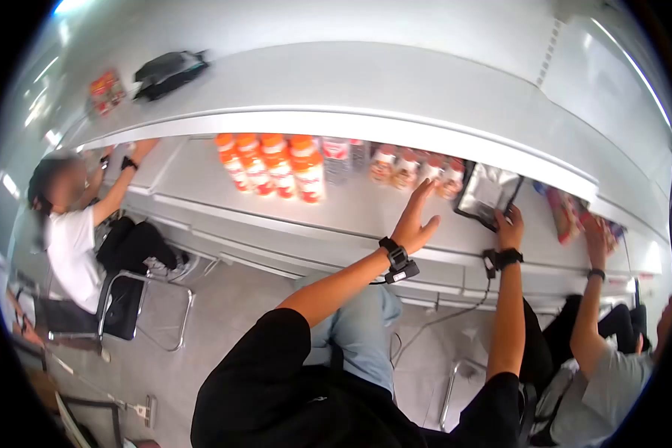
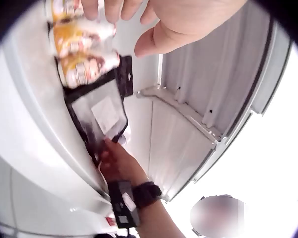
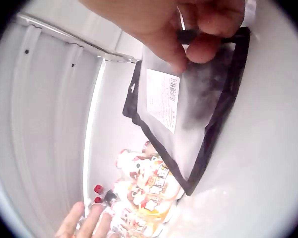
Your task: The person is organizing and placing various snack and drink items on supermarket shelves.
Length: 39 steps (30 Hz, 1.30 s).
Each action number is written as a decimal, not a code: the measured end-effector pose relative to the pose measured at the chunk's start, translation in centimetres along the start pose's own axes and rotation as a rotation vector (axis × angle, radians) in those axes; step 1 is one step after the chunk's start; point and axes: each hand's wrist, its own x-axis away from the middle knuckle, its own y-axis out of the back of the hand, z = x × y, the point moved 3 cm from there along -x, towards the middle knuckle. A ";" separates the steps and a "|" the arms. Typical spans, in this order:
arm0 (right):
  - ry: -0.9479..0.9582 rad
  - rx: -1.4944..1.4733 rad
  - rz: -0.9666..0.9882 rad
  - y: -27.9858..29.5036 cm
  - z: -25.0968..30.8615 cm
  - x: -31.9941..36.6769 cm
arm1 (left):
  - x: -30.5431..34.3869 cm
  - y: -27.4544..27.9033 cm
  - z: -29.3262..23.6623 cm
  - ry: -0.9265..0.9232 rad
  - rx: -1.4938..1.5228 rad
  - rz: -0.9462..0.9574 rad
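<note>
A black-edged pouch with a silvery front and a white label stands on the shelf beside a row of small bottles. My right hand pinches its near edge; in the right wrist view the thumb and fingers grip the border of the pouch. The left hand is held in front of the small bottles, fingers extended and thumb spread, holding nothing. In the left wrist view, that hand is beside the bottles, and the pouch stands against the end of their row.
Orange-capped bottles and clear bottles stand further left on the shelf. A black package and a red packet lie on the upper shelf. One person sits at left; another person's hand touches colourful packets at right.
</note>
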 end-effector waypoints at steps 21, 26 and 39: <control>0.020 -0.395 -0.157 0.4 0.9 2.3 | 2.3 11.1 8.5 0.238 -0.081 -0.021; 0.061 -0.264 -0.128 0.1 0.3 2.2 | 4.1 12.1 5.4 0.336 0.057 0.111; 0.050 -0.310 -0.204 -1.3 1.8 4.7 | 12.9 22.6 -1.2 0.433 0.219 0.124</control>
